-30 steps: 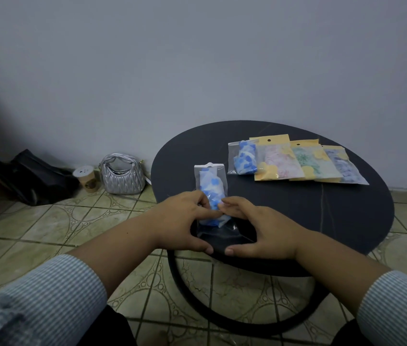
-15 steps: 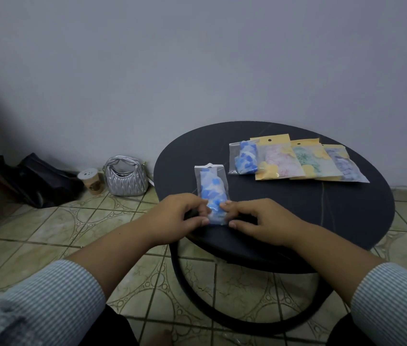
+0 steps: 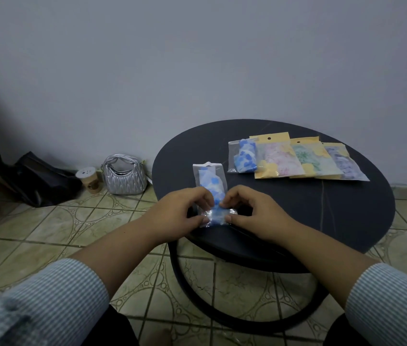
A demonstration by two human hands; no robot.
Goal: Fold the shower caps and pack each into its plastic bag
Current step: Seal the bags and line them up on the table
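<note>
Left hand [image 3: 178, 213] and right hand [image 3: 250, 212], fingers curled, pinching near end of plastic bag [image 3: 210, 181] holding blue shower cap [image 3: 213, 187]. Four packed bags [image 3: 294, 158] behind.

Dim soft light, dark left edge, wide-angle bending

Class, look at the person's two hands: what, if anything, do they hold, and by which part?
Both the left hand and right hand pinch the near end of the plastic bag holding a blue shower cap, on the table.
</note>
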